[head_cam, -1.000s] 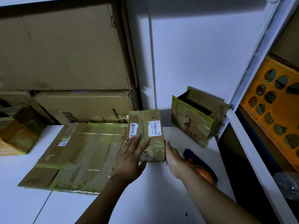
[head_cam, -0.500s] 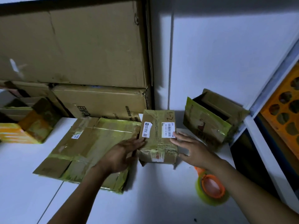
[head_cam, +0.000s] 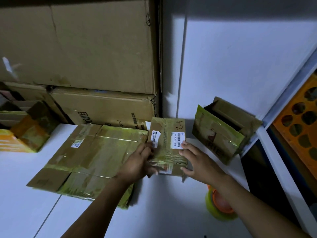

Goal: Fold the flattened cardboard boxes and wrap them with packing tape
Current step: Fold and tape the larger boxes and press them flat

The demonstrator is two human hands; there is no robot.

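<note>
Small taped box (head_cam: 167,145) lies long axis away from viewer between left hand (head_cam: 139,163) and right hand (head_cam: 197,159), fingers spread, flanking it.

Bare white bench (head_cam: 171,217) lies open in front of the small taped box (head_cam: 167,145) and on the near left. The flattened cardboard box (head_cam: 89,157) fills the left middle, touching the small box. Stacked cartons (head_cam: 85,57) and the wall close the back. To the right, an open box (head_cam: 221,133) stands near, leaving a narrow gap. A tape roll (head_cam: 220,206) sits near right, beside the shelf frame (head_cam: 274,169).
</note>
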